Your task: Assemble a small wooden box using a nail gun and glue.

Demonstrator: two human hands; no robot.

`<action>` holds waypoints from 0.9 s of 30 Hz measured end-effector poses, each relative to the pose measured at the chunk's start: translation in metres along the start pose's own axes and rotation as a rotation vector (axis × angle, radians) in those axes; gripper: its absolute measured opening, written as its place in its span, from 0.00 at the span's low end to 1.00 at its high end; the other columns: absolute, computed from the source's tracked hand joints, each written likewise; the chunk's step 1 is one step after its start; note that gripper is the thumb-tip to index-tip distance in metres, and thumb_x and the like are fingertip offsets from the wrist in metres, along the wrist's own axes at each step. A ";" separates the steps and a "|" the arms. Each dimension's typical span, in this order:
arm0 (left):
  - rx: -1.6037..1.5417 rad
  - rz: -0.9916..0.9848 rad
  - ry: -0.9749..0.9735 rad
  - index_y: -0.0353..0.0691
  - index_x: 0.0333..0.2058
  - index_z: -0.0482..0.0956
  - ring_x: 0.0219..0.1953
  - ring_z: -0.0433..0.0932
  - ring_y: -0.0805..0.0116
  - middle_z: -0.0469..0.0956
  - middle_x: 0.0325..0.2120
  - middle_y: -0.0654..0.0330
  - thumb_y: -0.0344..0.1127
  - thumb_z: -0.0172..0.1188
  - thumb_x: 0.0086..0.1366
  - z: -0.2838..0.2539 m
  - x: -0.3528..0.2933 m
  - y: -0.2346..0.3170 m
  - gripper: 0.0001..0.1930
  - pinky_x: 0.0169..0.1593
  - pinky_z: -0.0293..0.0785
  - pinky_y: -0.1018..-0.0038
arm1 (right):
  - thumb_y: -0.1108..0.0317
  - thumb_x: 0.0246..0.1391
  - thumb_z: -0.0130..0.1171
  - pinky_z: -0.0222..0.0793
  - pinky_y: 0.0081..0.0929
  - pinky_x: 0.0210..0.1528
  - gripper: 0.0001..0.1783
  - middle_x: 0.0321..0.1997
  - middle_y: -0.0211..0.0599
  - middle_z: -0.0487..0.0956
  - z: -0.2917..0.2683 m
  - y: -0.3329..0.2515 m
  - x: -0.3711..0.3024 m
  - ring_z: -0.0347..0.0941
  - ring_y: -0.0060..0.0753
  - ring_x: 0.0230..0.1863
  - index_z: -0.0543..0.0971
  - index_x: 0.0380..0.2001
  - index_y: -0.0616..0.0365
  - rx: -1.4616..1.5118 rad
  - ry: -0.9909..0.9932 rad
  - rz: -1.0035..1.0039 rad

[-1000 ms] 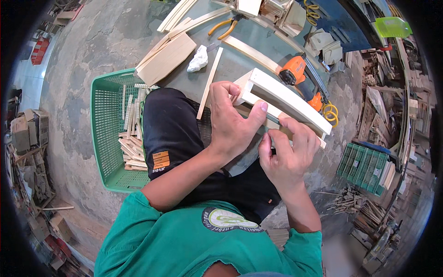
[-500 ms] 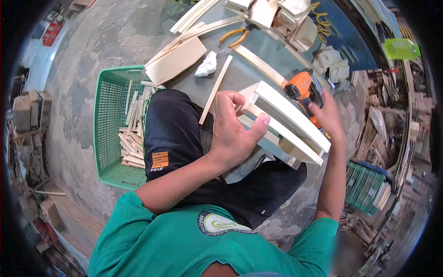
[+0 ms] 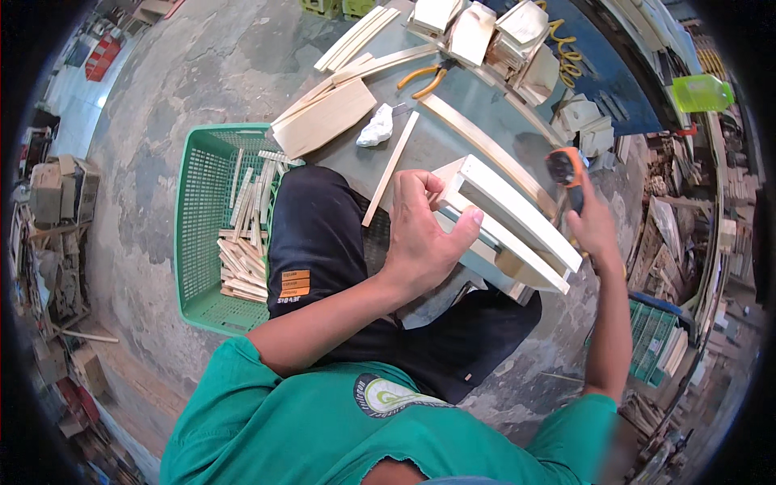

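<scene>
My left hand (image 3: 430, 234) is closed around the near-left end of a pale wooden frame (image 3: 529, 218), its thumb pressed along one slat. This frame is built of long parallel slats with end blocks and is tilted above my lap. To its right, my right hand (image 3: 596, 222) grips an orange-and-black nail gun (image 3: 566, 168) by its dark handle, apart from the frame. A loose thin wooden strip (image 3: 392, 168) lies just left of the frame, and a longer strip (image 3: 485, 149) lies beyond it on the grey work surface (image 3: 356, 166).
A green plastic basket (image 3: 184, 230) of wooden sticks stands at my left. On the work surface are a flat board (image 3: 327, 120), a crumpled white lump (image 3: 377, 128), orange-handled pliers (image 3: 432, 79) and stacked wooden pieces (image 3: 517, 40). A yellow coiled hose (image 3: 562, 52) lies beyond.
My right hand has moved right with the nail gun, which is now turned and farther from the frame. My left hand keeps its hold on the frame. The view has shifted slightly.
</scene>
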State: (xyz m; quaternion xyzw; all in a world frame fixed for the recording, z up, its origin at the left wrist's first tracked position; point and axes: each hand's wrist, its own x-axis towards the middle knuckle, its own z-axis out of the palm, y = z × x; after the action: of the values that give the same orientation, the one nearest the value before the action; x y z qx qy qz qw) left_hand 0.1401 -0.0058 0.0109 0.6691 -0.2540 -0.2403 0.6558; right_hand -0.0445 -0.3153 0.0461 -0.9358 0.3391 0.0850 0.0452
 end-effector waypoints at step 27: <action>-0.009 0.077 0.118 0.36 0.44 0.63 0.48 0.67 0.52 0.64 0.43 0.52 0.47 0.78 0.52 0.007 0.006 -0.008 0.34 0.52 0.63 0.59 | 0.60 0.69 0.61 0.75 0.25 0.29 0.14 0.28 0.34 0.77 -0.142 -0.312 -0.160 0.77 0.26 0.24 0.74 0.35 0.61 1.696 -0.103 0.552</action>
State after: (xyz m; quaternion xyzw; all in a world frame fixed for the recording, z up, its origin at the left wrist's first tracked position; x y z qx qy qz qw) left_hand 0.1402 -0.0147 0.0033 0.6688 -0.2395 -0.1761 0.6814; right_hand 0.0532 0.0044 0.2241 -0.4679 0.4987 -0.1447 0.7151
